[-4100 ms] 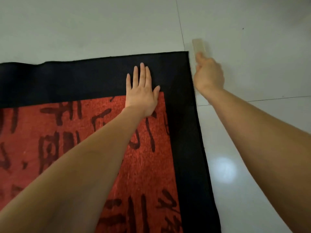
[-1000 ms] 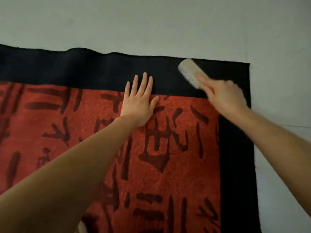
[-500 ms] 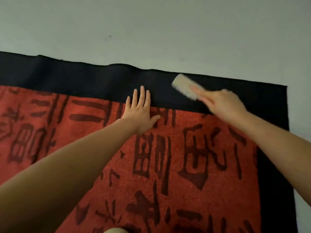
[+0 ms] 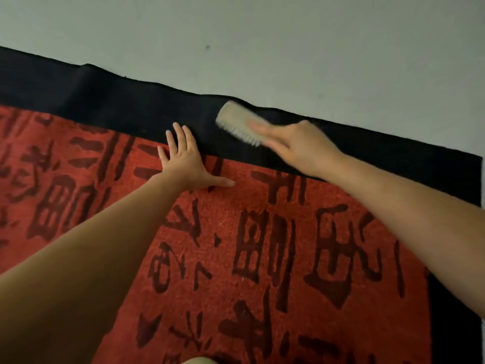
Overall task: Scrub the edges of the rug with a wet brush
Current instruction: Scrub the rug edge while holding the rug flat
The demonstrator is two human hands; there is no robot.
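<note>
Right hand (image 4: 296, 145) grips the brush (image 4: 240, 123) on the rug (image 4: 131, 106) border, upper centre, long axis along the edge. Left hand (image 4: 183, 161) lies flat just left, fingers straight.

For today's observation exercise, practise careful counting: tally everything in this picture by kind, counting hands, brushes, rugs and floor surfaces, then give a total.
Hands: 2, the left hand flat on the rug, the right hand gripping the brush
Brushes: 1, the brush over the black border
Rugs: 1, the rug, red with a black border
Floors: 1, the floor
Total: 5
</note>
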